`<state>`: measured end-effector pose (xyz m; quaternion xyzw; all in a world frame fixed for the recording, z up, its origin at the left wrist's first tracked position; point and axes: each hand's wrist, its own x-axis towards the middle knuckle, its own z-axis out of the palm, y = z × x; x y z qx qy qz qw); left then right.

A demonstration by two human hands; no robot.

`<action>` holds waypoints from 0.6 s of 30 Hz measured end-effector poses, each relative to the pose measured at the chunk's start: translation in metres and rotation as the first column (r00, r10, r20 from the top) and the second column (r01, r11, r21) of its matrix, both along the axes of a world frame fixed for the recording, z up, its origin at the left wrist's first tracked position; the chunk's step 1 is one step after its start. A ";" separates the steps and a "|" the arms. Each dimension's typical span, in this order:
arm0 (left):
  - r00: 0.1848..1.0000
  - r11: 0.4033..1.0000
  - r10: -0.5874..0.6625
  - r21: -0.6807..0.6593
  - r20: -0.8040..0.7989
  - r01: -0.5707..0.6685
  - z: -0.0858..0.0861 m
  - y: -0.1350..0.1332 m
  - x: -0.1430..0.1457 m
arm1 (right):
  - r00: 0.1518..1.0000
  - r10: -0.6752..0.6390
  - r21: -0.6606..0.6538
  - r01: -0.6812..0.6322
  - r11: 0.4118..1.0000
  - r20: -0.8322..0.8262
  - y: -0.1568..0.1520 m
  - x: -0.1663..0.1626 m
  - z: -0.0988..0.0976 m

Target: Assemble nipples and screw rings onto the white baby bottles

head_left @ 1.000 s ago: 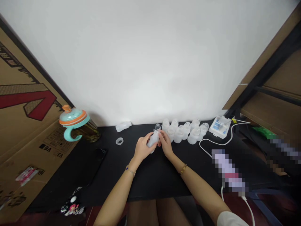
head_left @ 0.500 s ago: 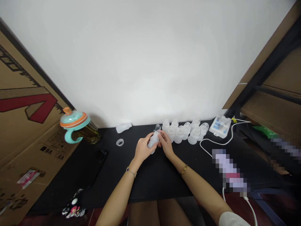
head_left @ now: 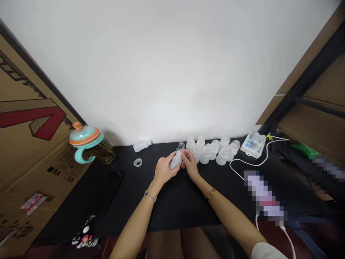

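Hardly anything has moved since the earlier frame: both hands keep the same pose while the whole view drifts slightly. Left hand (head_left: 164, 169) is wrapped around a tilted, frosted bottle (head_left: 175, 160); right hand (head_left: 191, 166) has its fingers curled at the neck. Whether they pinch it, or whether the clear domed piece (head_left: 181, 145) there is seated, is too small to tell. Just right, the standing bottles (head_left: 205, 154) wear domed tops and look finished; the held one seems under way. A ring (head_left: 138, 162) and a pale piece (head_left: 142, 145) lie loose leftward. Room to move looks best toward the tabletop's (head_left: 185, 208) front edge; the wall (head_left: 167, 72) bounds the back, the mug (head_left: 84, 138) far left.
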<state>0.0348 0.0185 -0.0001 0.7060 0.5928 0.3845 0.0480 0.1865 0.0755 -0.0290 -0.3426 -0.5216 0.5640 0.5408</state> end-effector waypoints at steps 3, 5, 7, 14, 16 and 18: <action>0.963 0.994 -0.052 -0.079 0.265 0.075 0.002 0.001 -0.001 | 1.000 0.021 -0.010 -0.021 1.000 0.010 0.000 0.001 0.002; 0.898 0.981 -0.089 -0.119 0.430 0.154 0.003 0.003 -0.002 | 0.999 0.039 -0.019 -0.039 0.999 0.011 0.000 0.001 0.003; 0.836 0.963 -0.098 -0.160 0.540 0.216 0.002 0.005 -0.003 | 0.998 0.058 -0.047 -0.058 0.997 -0.003 0.001 0.001 0.003; 0.789 0.943 -0.044 -0.236 0.613 0.236 0.000 0.008 -0.005 | 0.996 0.065 -0.144 -0.073 0.987 -0.056 0.004 0.002 0.005; 0.795 0.944 -0.040 -0.239 0.605 0.229 0.000 0.008 -0.005 | 0.996 0.056 -0.154 -0.065 0.986 -0.062 0.004 0.002 0.006; 0.820 0.951 -0.035 -0.232 0.572 0.203 0.001 0.007 -0.004 | 0.997 0.050 -0.161 -0.060 0.985 -0.065 0.003 0.002 0.007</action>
